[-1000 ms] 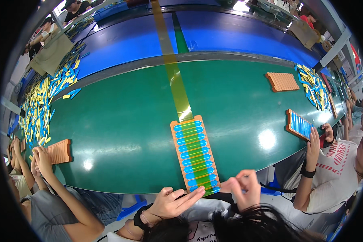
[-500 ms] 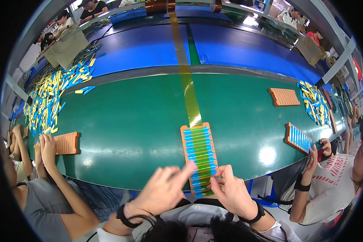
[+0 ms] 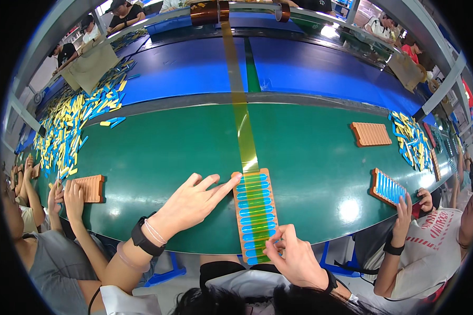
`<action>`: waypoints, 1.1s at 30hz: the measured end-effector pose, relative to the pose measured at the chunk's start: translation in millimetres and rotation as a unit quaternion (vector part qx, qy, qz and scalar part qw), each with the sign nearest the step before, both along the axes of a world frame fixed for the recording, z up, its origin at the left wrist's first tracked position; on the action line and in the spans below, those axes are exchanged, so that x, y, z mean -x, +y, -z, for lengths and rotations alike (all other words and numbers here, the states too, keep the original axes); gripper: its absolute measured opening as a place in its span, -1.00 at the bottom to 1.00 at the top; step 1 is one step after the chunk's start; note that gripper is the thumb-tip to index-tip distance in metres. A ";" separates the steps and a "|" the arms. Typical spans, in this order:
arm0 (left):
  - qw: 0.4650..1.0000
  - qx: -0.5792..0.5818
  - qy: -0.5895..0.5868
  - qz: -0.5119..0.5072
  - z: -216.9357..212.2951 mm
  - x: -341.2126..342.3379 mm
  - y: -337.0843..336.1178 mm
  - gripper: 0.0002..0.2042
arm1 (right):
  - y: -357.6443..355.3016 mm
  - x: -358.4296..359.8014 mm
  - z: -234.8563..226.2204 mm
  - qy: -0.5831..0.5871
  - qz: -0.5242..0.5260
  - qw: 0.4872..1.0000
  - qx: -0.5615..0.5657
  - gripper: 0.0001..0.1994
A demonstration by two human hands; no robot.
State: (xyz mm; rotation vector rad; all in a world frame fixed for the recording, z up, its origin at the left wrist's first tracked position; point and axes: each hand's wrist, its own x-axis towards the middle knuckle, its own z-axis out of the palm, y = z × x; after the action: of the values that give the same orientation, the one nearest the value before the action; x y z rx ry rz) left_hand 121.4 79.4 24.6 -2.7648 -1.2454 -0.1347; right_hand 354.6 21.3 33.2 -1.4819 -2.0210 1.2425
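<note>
A heap of yellow and blue strips (image 3: 71,126) lies far left. The left hand (image 3: 194,202) is spread flat, grasping nothing, its forefinger pinning the upper left corner of the orange tray (image 3: 254,215), probably to steady it. Amber tape (image 3: 242,113) runs down over the tray's blue pieces. The right hand (image 3: 294,254) pinches the tape near the table's (image 3: 310,152) front edge. Bare green belt lies either side.
</note>
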 end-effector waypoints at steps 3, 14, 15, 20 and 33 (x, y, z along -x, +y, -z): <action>0.998 -0.048 -0.025 0.010 2.5 -0.4 0.4 -0.45 | 0.9 0.3 2.0 0.007 0.001 1.000 -0.009 -0.74; 0.995 0.071 -0.070 0.014 -4.4 4.6 1.7 -0.42 | 0.8 2.1 0.5 0.019 -0.007 1.000 -0.010 -0.74; 0.995 0.071 -0.070 0.013 -8.1 5.5 4.9 -0.42 | 0.6 3.0 0.0 0.018 -0.007 1.000 -0.009 -0.74; 0.985 0.161 -0.061 0.020 -6.6 3.6 15.8 -0.27 | -0.2 3.1 2.1 0.016 -0.002 0.998 -0.053 -0.76; 0.940 0.271 -0.206 0.025 -2.5 9.5 24.9 -0.25 | -0.5 3.6 0.3 0.007 -0.004 0.999 -0.033 -0.76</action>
State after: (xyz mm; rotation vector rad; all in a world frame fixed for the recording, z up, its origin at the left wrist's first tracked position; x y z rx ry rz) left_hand 111.9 104.3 27.2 -3.3688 -1.4906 -0.4627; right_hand 351.0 20.8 32.9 -1.4325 -2.0393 1.1756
